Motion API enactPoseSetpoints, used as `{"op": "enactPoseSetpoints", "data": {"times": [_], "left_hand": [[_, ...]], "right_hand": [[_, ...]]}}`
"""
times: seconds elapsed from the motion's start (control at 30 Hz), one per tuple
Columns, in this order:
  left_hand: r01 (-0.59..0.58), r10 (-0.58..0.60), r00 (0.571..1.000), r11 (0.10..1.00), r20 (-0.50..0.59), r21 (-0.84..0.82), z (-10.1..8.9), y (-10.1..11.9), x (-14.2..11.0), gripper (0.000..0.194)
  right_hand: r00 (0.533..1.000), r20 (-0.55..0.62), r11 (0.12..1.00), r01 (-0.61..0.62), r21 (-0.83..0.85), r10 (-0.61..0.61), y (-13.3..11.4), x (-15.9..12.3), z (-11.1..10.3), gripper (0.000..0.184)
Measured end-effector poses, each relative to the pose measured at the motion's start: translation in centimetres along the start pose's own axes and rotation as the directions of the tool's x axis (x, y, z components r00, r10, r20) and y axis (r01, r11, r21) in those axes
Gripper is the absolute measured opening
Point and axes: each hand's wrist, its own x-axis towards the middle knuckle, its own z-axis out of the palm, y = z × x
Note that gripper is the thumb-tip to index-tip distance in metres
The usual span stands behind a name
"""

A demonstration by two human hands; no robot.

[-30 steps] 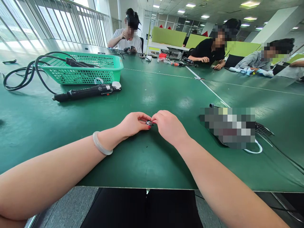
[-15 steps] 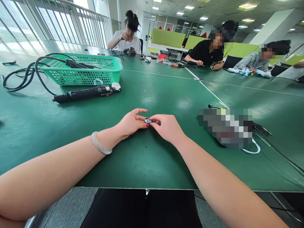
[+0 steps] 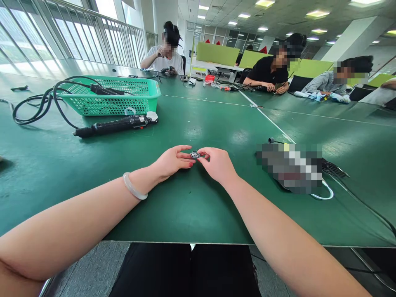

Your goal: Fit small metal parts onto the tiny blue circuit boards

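A small black-and-silver part (image 3: 195, 155), too small to name exactly, is held just above the green table. My right hand (image 3: 219, 163) pinches its right end between thumb and fingertips. My left hand (image 3: 169, 163) comes in from the other side with its fingers spread. One of its fingertips lies at the part's left end, touching or nearly so; its thumb, with a red nail, stays apart below. A pale bangle (image 3: 135, 187) circles the left wrist.
A green basket (image 3: 148, 97) holding a black corded tool stands at the far left. Before it lies a black electric screwdriver (image 3: 114, 125). A blurred dark object (image 3: 287, 167) with cables lies on the right. Several people sit across the table (image 3: 185, 206).
The left thumb has come away from the small part and the left fingers are spread wider. The right hand keeps its pinch. The whole view has shifted slightly.
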Motion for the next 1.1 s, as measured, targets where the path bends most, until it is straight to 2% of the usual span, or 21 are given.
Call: {"op": "enactPoseSetpoints", "data": {"times": [0.07,0.17,0.3,0.53,0.63,0.73,0.87,0.93,0.97,1.0,1.03,1.07,1.1], "left_hand": [[-0.004,0.004,1.000,1.000,0.011,-0.007,0.0,0.0,0.0,0.061],[-0.004,0.004,1.000,0.998,0.000,-0.060,0.2,0.1,-0.1,0.040],[0.027,-0.029,0.999,0.990,-0.014,-0.142,0.6,0.3,-0.3,0.024],[0.078,-0.074,0.997,0.986,0.034,-0.146,-0.1,0.0,0.1,0.021],[0.110,-0.104,0.993,0.985,0.052,-0.130,-0.5,0.2,0.1,0.020],[0.138,-0.138,0.990,0.990,0.023,-0.016,-1.4,1.4,-0.4,0.023],[0.118,-0.069,0.982,0.949,-0.174,0.294,-4.6,3.7,-2.1,0.023],[0.135,-0.007,0.968,0.859,-0.253,0.494,-7.0,4.4,-3.4,0.025],[0.167,0.026,0.954,0.780,-0.298,0.603,-8.3,4.7,-4.1,0.025],[0.229,0.069,0.933,0.645,-0.354,0.729,-9.6,4.7,-4.8,0.025],[0.261,0.174,0.909,0.469,-0.378,0.844,-10.9,4.7,-5.5,0.026],[0.311,0.239,0.894,0.276,-0.378,0.909,-12.1,4.5,-6.2,0.027],[0.362,0.263,0.885,0.127,-0.383,0.923,-13.1,4.2,-6.8,0.026]], "right_hand": [[1.000,-0.013,1.000,-0.002,0.030,0.002,-0.2,-0.1,0.0,0.016],[1.000,-0.026,0.997,-0.001,0.078,0.003,-0.7,-0.3,0.3,0.013],[0.999,-0.034,0.997,0.019,0.075,-0.017,-1.3,-0.4,0.9,0.013],[1.000,-0.019,0.999,-0.014,0.045,0.015,-1.9,-0.4,1.2,0.009],[1.000,-0.005,0.998,0.009,0.065,-0.009,-1.9,-0.5,1.0,0.010],[0.998,0.002,0.994,0.068,0.090,-0.068,-1.7,-0.7,0.8,0.018],[0.999,0.019,0.990,0.040,0.132,-0.043,-0.9,-0.7,0.5,0.026],[0.999,0.035,0.989,0.004,0.151,-0.009,-0.6,-0.7,0.3,0.027],[0.999,0.042,0.987,-0.010,0.161,0.004,-0.4,-0.6,0.3,0.027],[0.999,0.047,0.985,-0.022,0.171,0.014,-0.3,-0.6,0.2,0.027],[0.998,0.051,0.983,-0.030,0.182,0.021,-0.2,-0.6,0.1,0.028],[0.998,0.055,0.981,-0.035,0.191,0.025,-0.1,-0.6,0.1,0.028],[0.998,0.058,0.979,-0.037,0.198,0.026,-0.1,-0.6,0.0,0.028]]}}
